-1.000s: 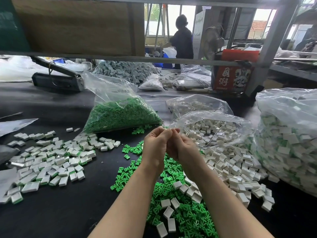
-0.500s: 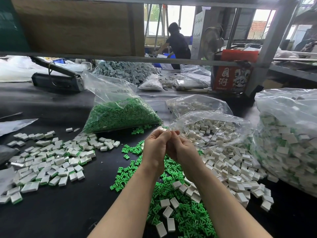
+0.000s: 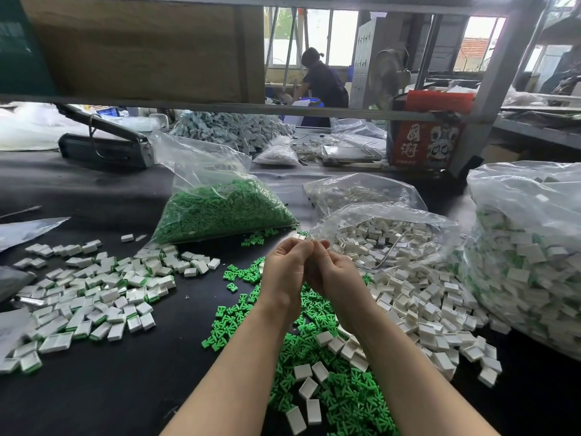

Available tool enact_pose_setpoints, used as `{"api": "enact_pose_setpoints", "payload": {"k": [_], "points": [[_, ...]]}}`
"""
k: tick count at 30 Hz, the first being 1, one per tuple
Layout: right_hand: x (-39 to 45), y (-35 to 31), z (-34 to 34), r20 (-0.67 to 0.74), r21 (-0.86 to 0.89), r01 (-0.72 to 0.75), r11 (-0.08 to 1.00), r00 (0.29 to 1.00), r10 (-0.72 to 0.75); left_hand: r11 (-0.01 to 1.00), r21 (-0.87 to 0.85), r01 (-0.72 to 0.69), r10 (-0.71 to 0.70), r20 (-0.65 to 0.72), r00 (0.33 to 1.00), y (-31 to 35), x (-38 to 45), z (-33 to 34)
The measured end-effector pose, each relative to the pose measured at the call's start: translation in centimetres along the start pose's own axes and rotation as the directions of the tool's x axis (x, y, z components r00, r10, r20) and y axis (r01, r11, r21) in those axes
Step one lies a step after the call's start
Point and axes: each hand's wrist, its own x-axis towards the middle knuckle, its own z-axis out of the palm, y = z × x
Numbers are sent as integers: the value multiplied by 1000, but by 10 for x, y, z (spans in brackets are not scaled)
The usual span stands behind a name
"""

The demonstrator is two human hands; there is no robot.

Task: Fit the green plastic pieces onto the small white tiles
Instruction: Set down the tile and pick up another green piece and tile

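My left hand [image 3: 284, 269] and my right hand [image 3: 334, 273] are raised together over the middle of the black table, fingertips meeting. A small white tile [image 3: 300, 236] shows just above the left fingertips, pinched between both hands. Any green piece on it is hidden by the fingers. Below the hands lies a spread of loose green plastic pieces [image 3: 234, 320] with some white tiles mixed in. Loose white tiles [image 3: 424, 313] spill to the right. On the left lies a pile of tiles with green edges [image 3: 94, 294].
A clear bag of green pieces [image 3: 220, 209] and an open bag of white tiles [image 3: 393, 234] lie behind the hands. A large full bag [image 3: 528, 262] stands at the right. A sealing machine [image 3: 103, 146], a red box [image 3: 424, 143] and a person [image 3: 323, 83] are farther back.
Both hands stay pressed together at the same spot, with only slight finger movement. The person at the back has bent forward and shifted left.
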Motion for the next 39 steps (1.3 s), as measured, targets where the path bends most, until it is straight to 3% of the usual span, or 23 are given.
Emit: {"api": "enact_pose_setpoints", "payload": {"k": [27,31,36,39], "points": [[6,12,-5,28,-16,20,1000,999,-20,999,-33,20,-20,8,1000,-4,1,-1],[5,6,-9,88,85,15,996,996,-23,1000,20,8,-10,64,998,-2,4,-4],[7,-1,-15,165,337,-96,937,985,42,992,69,-106,83,277,957,4,6,-12],[7,-3,-15,192,393,-119,912,980,46,983,85,-161,126,319,939,6,8,-14]]}}
